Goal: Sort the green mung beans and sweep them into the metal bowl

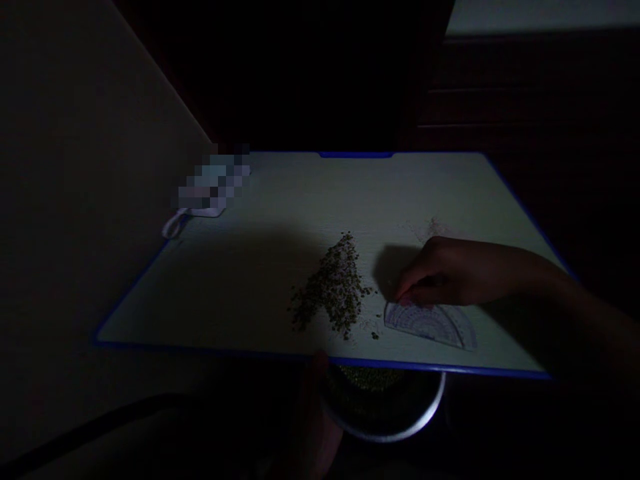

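Note:
On a pale board [200, 287] with a blue edge lies a loose heap of small green beans [337, 283], with a few strays to its right. My right hand [440, 273] pinches a clear plastic protractor [433, 325] by its curved edge. The protractor lies low over the board, right of the heap, its straight side toward me. Below the near edge, my left hand [320, 433] grips the left side of a metal bowl [425, 420], thumb up by the board's edge. Green beans fill part of the bowl; the board hides its far side. Most left fingers are in shadow.
A pale object with a strap [207, 193], partly blurred out, lies at the board's far left corner. Reddish crumbs [434, 228] lie beyond my right hand. A wall [100, 167] borders the left side. The room is very dark.

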{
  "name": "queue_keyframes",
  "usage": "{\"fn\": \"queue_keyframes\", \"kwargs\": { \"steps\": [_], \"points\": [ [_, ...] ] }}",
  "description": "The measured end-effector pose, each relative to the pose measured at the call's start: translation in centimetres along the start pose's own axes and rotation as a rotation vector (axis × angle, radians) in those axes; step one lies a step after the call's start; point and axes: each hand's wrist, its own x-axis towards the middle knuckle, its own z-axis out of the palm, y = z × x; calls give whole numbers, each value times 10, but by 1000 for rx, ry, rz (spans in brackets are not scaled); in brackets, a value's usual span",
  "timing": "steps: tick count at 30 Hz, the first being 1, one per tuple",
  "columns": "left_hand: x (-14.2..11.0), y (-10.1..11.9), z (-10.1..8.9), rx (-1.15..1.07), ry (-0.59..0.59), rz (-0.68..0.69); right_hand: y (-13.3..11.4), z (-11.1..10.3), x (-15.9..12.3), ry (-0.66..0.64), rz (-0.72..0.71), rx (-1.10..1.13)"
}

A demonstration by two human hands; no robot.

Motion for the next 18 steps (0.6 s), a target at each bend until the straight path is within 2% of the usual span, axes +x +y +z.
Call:
{"fn": "queue_keyframes", "kwargs": {
  "steps": [4, 9, 14, 18],
  "points": [
    [4, -3, -4, -56, 0, -15, -2, 1, -1, 16, 4, -20],
    [6, -8, -9, -88, -71, -57, -8, 8, 3, 31, -81, -15],
    [8, -11, -13, -84, -173, -68, -11, 9, 3, 65, -86, -49],
    [10, -14, -18, -71, -207, -80, -11, 9, 3, 68, -97, -59]
  ]
}}
